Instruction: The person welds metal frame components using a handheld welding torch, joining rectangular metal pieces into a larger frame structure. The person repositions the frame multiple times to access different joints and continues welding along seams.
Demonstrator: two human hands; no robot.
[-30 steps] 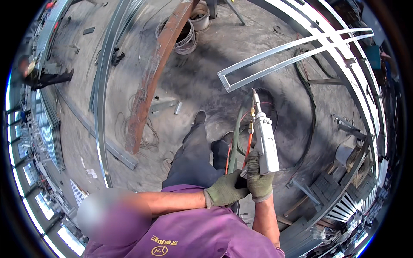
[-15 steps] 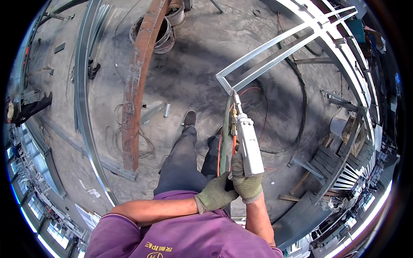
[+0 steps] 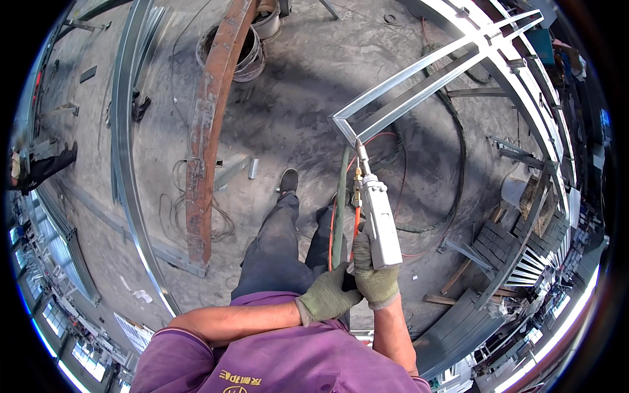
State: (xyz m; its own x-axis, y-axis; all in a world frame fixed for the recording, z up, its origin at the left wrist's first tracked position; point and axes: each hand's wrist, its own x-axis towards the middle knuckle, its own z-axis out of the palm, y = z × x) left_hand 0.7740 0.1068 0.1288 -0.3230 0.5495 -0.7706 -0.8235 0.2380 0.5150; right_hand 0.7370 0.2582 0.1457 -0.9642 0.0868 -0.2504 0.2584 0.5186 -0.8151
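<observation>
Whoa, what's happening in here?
A person in green gloves is holding a pale grey tool with the right hand. The left hand is right beside it, low by the tool, but I can't tell what it grips. The tool's thin tip is at the near corner of a shiny metal frame; whether they touch is hard to see. A green hose runs alongside the tool.

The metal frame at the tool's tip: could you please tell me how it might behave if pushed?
The metal frame would probably stay stiff, being built of metal bars joined at the near corners. Pushed down near the tool, it might tip, since that end seems to jut past the bright beam. Its shiny surface looks smooth, so could be slippery.
</observation>
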